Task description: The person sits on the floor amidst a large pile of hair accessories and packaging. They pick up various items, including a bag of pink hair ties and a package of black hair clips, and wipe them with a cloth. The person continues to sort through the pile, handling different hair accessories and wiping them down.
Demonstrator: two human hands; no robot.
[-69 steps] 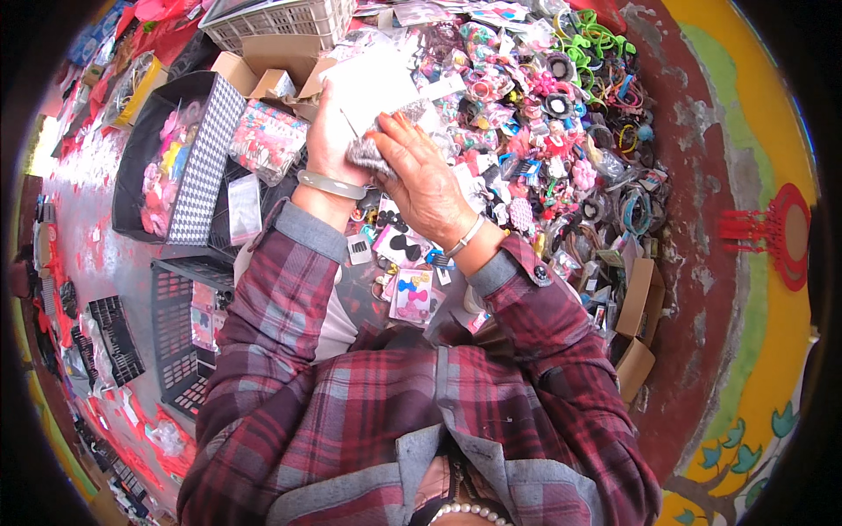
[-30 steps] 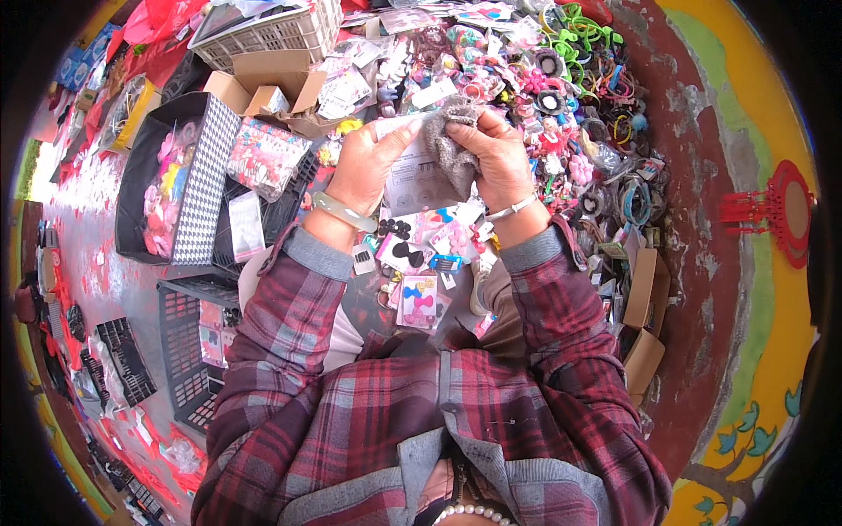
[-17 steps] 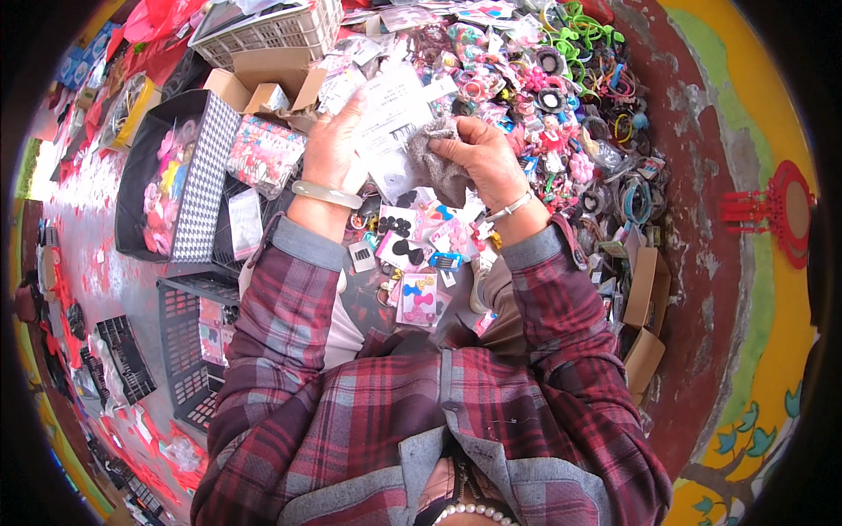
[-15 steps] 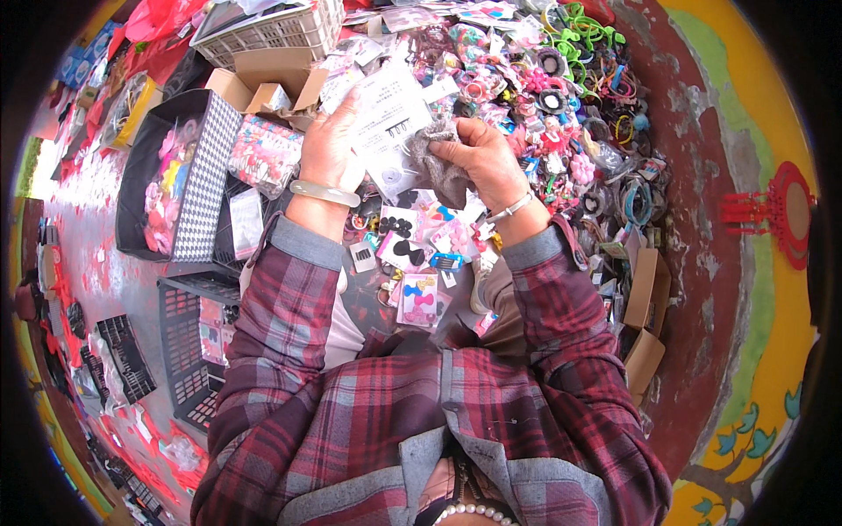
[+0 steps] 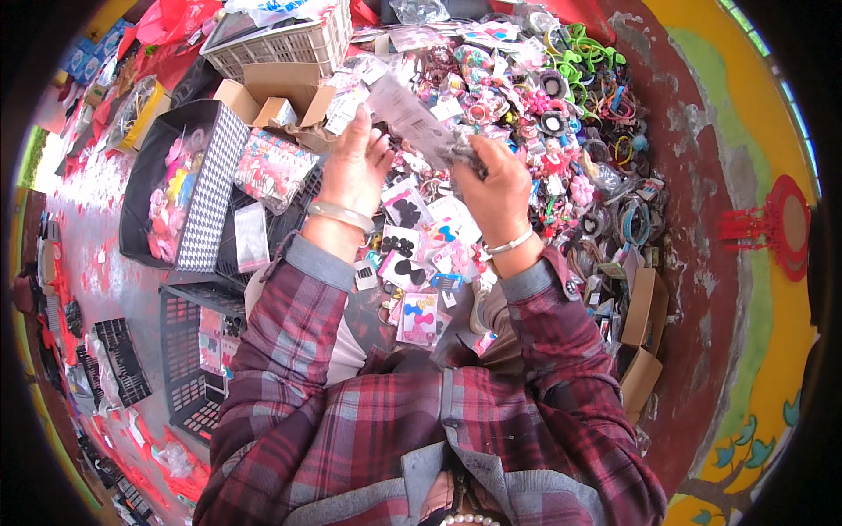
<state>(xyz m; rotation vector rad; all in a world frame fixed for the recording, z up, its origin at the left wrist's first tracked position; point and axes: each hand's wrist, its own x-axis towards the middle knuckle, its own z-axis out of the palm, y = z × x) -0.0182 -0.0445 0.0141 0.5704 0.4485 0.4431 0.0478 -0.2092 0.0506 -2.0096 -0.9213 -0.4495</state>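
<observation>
My right hand (image 5: pixel 498 188) is closed on a crumpled grey cloth (image 5: pixel 465 152) and the near end of a thin printed card (image 5: pixel 405 116). The card slants up and to the left from those fingers, blurred by motion. Beside its far end, my left hand (image 5: pixel 353 167) is raised with its fingers apart and slightly curled, holding nothing. Below both hands lie several carded hair bows: one with black bows (image 5: pixel 406 270) and one with a blue and a pink bow (image 5: pixel 419 320).
A large heap of hair ties and trinkets (image 5: pixel 548 131) spreads ahead and right, with green plastic pieces (image 5: pixel 583 57) at its far edge. At left are a houndstooth box (image 5: pixel 210 188), an open carton (image 5: pixel 285 88), a pale crate (image 5: pixel 281 48) and a black crate (image 5: pixel 184 351).
My left hand has let go of the card and drawn slightly down and right. The card has swung away with my right hand, which has turned and shifted slightly right and down.
</observation>
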